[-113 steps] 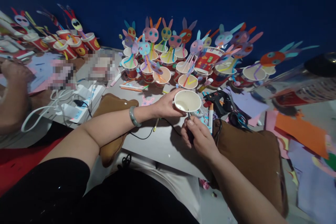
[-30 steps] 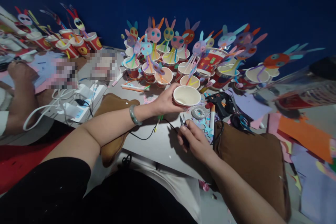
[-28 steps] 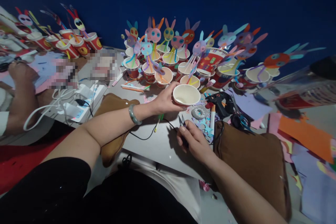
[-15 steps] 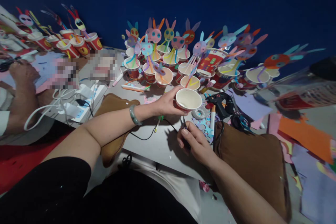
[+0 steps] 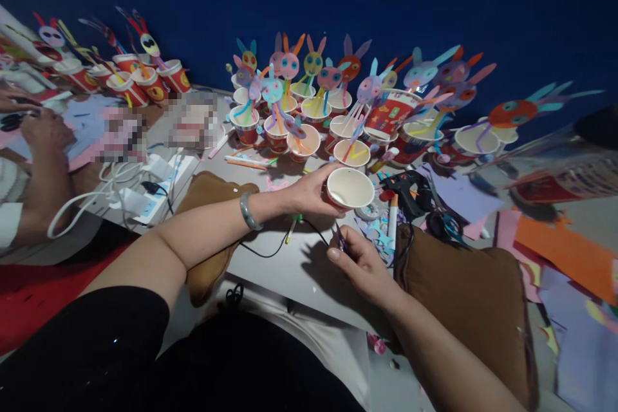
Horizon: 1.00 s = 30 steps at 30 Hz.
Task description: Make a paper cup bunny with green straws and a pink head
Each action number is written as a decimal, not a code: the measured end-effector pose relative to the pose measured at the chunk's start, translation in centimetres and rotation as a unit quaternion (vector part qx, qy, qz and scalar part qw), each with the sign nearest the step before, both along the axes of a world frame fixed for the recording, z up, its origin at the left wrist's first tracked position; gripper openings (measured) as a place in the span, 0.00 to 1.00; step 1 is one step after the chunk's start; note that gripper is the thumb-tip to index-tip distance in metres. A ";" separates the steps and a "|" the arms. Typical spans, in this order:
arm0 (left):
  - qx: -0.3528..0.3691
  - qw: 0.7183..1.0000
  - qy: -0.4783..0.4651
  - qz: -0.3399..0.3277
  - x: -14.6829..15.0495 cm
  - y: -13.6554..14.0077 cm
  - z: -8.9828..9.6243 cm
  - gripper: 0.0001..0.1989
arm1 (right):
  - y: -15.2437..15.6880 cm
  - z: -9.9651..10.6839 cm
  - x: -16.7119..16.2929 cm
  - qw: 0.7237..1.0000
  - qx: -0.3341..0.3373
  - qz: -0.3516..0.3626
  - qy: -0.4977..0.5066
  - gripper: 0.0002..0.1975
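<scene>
My left hand point(image 5: 313, 193) is wrapped round a paper cup point(image 5: 350, 188), its open mouth tilted towards me. Close below the cup, my right hand point(image 5: 360, 261) is closed on a small pair of scissors point(image 5: 339, 239); the blades point up towards the cup, and most of the handles are hidden in the fingers. Behind the held cup stands another paper cup point(image 5: 351, 153) with coloured strips inside. Beneath my hands lie a thin black cable and a short green-and-yellow piece point(image 5: 291, 230) on the grey table point(image 5: 275, 270).
Several cups with paper rabbit heads point(image 5: 290, 66) line the blue wall. To the right are a black glue gun point(image 5: 410, 190), a brown cushion point(image 5: 463, 309) and coloured paper point(image 5: 564, 244). At left lie a power strip point(image 5: 159, 196) and another brown cushion point(image 5: 207, 196); a co-worker's hands point(image 5: 46, 132) are beyond.
The scissors have turned in my right hand, and their blades look closer together and less exposed. My left hand keeps the cup in nearly the same place.
</scene>
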State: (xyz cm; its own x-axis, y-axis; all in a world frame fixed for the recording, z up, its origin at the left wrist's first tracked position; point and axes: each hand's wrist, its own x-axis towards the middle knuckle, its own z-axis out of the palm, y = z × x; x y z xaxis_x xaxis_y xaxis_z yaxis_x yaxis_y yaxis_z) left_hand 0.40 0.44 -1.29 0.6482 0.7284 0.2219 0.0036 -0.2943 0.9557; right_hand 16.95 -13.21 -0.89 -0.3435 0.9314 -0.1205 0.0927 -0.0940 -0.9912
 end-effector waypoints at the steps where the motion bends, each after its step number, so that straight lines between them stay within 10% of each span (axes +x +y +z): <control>1: -0.001 1.000 0.001 -0.004 0.0 0.0 0.1 0.40 | 0.0 0.0 0.0 1.000 0.006 0.000 -0.007 0.19; 30: 0.023 0.999 0.017 -0.015 -0.3 -0.3 0.7 0.39 | 0.4 0.0 0.1 0.995 0.068 0.016 -0.071 0.20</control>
